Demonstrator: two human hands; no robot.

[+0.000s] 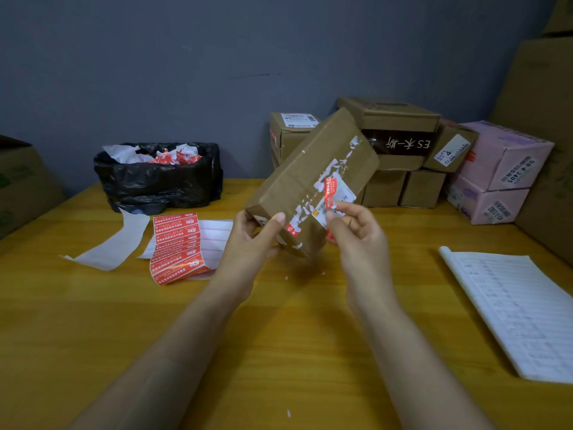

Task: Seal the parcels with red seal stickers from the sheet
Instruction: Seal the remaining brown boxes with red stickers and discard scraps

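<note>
Stacked carton [400,144], two o'clock: "ES" is read, inverted.
Tilted carton label [449,153], two o'clock: "4" is read.
Pink box [508,150], three o'clock: "3405" is read.

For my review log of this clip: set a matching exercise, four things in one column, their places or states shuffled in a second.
1 brown parcel
2 red seal sticker
3 sticker sheet
4 black-lined bin

a back left, holding paper scraps
b pinched by the right hand at the parcel's edge
c flat on the table, left of both hands
d tilted, near end gripped by the left hand

Pairs: 1-d, 2-b, 3-c, 4-a
</note>
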